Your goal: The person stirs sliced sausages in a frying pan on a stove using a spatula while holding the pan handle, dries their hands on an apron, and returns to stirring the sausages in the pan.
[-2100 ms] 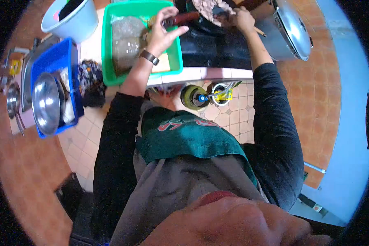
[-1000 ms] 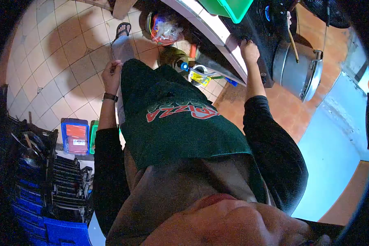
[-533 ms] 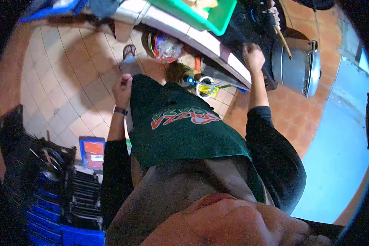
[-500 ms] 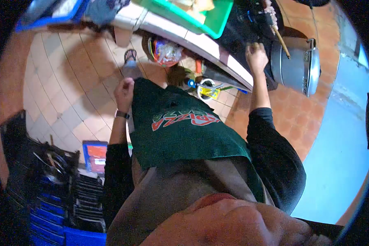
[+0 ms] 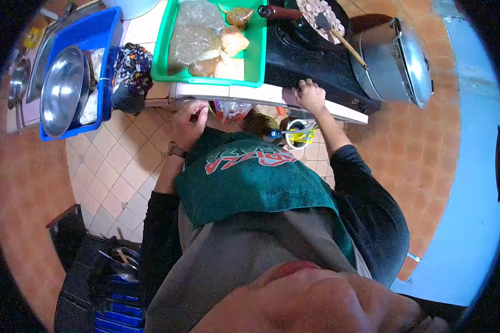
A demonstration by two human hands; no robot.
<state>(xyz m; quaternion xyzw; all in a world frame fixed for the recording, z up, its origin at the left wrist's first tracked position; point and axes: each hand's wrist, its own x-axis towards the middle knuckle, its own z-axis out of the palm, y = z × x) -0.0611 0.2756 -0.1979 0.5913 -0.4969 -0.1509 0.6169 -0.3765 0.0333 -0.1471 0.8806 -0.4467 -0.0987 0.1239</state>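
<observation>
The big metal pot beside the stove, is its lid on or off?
Partly off: the lid leans tilted against the pot.

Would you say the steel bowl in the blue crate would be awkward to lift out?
The steel bowl looks thin-walled, so probably light. Its polished surface may be slippery. It leans on items in the blue crate, so it might rock.

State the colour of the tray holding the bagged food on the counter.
Green: the rectangular plastic tray is bright green, seen in the head view.
</observation>
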